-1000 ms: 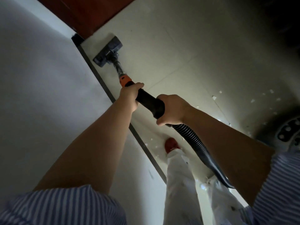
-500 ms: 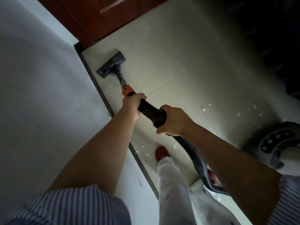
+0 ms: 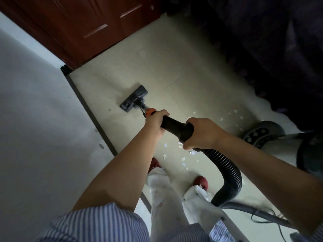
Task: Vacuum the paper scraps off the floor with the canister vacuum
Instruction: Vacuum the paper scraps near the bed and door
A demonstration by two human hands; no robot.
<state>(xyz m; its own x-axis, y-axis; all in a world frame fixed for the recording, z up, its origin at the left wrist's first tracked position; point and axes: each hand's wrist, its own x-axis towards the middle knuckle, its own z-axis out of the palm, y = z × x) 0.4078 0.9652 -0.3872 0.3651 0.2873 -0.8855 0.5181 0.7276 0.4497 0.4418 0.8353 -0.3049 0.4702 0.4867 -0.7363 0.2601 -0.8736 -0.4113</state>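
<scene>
**Both hands on the vac wand, floor head flat on the tile**

No brand, label or writing is readable anywhere; frame is dim and soft.

Your left hand (image 3: 155,122) wraps the black wand handle (image 3: 176,127) just behind the orange collar (image 3: 150,111). Your right hand (image 3: 201,134) curls round the handle's rear end, where the ribbed hose (image 3: 227,165) starts. Hose loops down toward 5 o'clock, passing beside your right leg.

Floor head (image 3: 134,99) sits flat on the beige tile floor (image 3: 174,70), at 11 o'clock from your hands, near the dark baseboard strip (image 3: 90,116) along the grey wall (image 3: 40,128).

Paper scraps (image 3: 183,158) lie under and btwn your hands and your red shoes (image 3: 201,181); more scraps (image 3: 235,111) lie at 2 o'clock from your right hand, next to the canister vacuum (image 3: 262,133).

Canister stands at 3 o'clock, partly behind your right forearm. Dark-red wooden door (image 3: 83,28) closes the 12 o'clock end. Dark furniture or fabric (image 3: 279,49) fills 1–2 o'clock; can't tell what it is. Thin black cord (image 3: 262,219) trails on the floor at 5 o'clock.
</scene>
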